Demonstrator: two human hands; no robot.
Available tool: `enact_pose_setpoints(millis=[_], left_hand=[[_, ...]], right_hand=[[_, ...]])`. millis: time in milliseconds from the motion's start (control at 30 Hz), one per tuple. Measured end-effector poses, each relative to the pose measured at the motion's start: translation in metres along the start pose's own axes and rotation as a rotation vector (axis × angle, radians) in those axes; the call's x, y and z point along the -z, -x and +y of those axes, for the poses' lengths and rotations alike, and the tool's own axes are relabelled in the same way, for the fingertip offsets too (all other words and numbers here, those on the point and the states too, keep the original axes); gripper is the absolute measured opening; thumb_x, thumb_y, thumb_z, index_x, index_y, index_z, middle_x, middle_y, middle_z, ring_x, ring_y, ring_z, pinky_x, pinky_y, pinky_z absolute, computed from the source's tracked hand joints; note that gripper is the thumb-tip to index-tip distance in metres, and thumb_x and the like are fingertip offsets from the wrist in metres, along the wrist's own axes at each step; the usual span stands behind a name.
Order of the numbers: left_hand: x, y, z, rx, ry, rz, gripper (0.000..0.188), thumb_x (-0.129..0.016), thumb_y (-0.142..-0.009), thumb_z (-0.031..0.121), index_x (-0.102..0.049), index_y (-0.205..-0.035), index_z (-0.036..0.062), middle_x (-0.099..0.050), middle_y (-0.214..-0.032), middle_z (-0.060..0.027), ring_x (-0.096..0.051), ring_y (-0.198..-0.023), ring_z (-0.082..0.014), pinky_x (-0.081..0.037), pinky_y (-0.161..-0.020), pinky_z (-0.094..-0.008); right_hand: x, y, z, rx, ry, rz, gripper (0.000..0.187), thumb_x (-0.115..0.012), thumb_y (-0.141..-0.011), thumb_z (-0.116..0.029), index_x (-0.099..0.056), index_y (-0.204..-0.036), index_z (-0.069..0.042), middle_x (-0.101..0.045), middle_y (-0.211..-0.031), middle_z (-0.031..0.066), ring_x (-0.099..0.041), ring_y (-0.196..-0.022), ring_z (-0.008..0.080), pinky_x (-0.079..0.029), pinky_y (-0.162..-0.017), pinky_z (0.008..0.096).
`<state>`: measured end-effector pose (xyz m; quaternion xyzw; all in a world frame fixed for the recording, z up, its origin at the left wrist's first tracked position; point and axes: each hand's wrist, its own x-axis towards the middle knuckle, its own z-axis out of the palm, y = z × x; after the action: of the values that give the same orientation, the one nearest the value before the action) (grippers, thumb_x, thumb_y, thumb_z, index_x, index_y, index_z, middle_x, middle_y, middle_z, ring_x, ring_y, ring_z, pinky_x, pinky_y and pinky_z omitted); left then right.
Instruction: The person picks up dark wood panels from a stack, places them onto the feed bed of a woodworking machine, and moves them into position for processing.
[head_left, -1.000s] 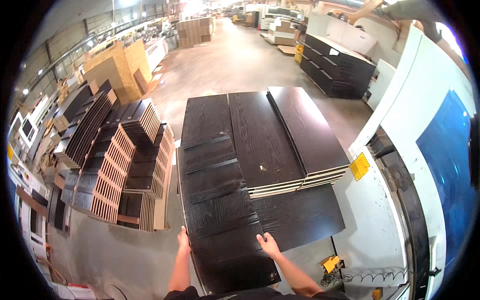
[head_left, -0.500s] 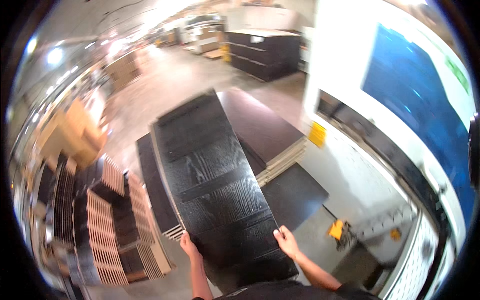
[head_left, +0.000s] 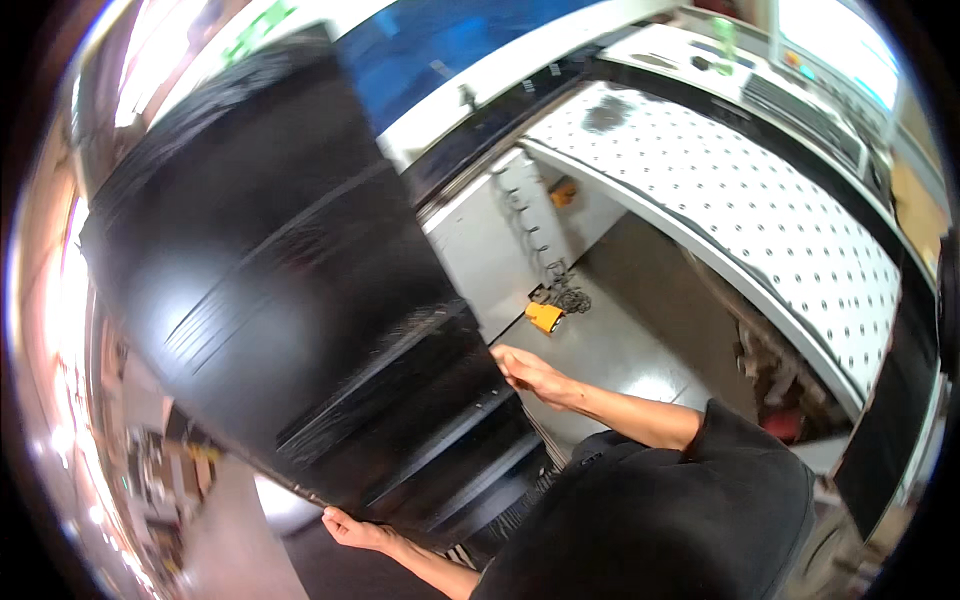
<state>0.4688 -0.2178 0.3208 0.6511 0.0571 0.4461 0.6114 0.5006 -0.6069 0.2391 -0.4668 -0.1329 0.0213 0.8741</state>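
A long, dark panel point(head_left: 330, 300) with a glossy black face and raised cross bands fills the left half of the view. It slants from my body up toward the far left, raised in front of me. My left hand point(head_left: 350, 529) is closed on its near left edge, fingers curled under. On the opposite long edge my right hand point(head_left: 530, 373) grips the panel with bent fingers. The panel's underside is hidden.
Beyond the panel stands a white and blue machine point(head_left: 400, 60). To the right runs a white table dotted with small dark holes point(head_left: 740, 200); a keyboard point(head_left: 800, 118) and a lit screen point(head_left: 840, 45) sit behind it. A yellow foot pedal point(head_left: 545, 318) with cable lies on the floor.
My view has swung right, bringing the dotted table and screen into sight. The panel, held in both hands, has turned with me and now looms larger. The stacked panels have mostly left view.
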Motion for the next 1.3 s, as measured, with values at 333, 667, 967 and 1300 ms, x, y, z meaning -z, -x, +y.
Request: enact_pose_setpoints(millis=[333, 667, 967, 1300], left_hand=[[-0.287, 0.066, -0.034, -0.239, -0.294, -0.898, 0.033, -0.074, -0.095, 0.025, -0.067, -0.08, -0.0042, -0.051, -0.064, 0.0031, -0.04, -0.063, -0.0076, -0.035, -0.056, -0.0275], [-0.507, 0.252, -0.079, -0.117, -0.276, -1.526, 0.046, -0.074, -0.092, 0.044, -0.073, -0.087, -0.0015, -0.063, -0.066, -0.0066, -0.055, -0.063, -0.0129, -0.045, -0.063, -0.0321], [-0.613, 0.361, -0.037, -0.373, -0.037, -1.811, 0.037, -0.071, -0.093, 0.035, -0.074, -0.093, -0.0017, -0.074, -0.089, -0.0189, -0.071, -0.084, -0.0362, -0.054, -0.08, -0.0411], [-0.639, 0.247, 0.001, -0.549, 0.289, -1.8, 0.029, -0.073, -0.09, 0.025, -0.071, -0.112, 0.0072, -0.065, -0.128, -0.018, -0.058, -0.122, -0.0369, -0.045, -0.105, -0.0454]], right_hand=[[0.081, 0.179, 0.029, -0.059, -0.489, 0.923, 0.024, -0.049, -0.107, -0.045, -0.049, -0.102, -0.022, -0.04, -0.076, -0.0091, -0.037, -0.058, 0.0043, -0.033, -0.054, 0.0234], [0.156, 0.28, 0.089, 0.102, -0.577, 1.288, 0.051, -0.045, -0.104, -0.058, -0.052, -0.132, -0.016, -0.064, -0.124, 0.0047, -0.064, -0.088, 0.0168, -0.053, -0.075, 0.0357], [0.161, 0.237, 0.022, 0.388, -0.571, 1.62, 0.036, -0.064, -0.099, -0.048, -0.056, -0.116, -0.018, -0.06, -0.097, -0.003, -0.052, -0.069, 0.0105, -0.046, -0.065, 0.0284], [0.234, 0.125, -0.015, 0.592, -0.659, 1.679, 0.043, -0.061, -0.102, -0.043, -0.05, -0.134, -0.017, -0.065, -0.113, 0.0057, -0.067, -0.093, 0.0208, -0.057, -0.078, 0.0435]])
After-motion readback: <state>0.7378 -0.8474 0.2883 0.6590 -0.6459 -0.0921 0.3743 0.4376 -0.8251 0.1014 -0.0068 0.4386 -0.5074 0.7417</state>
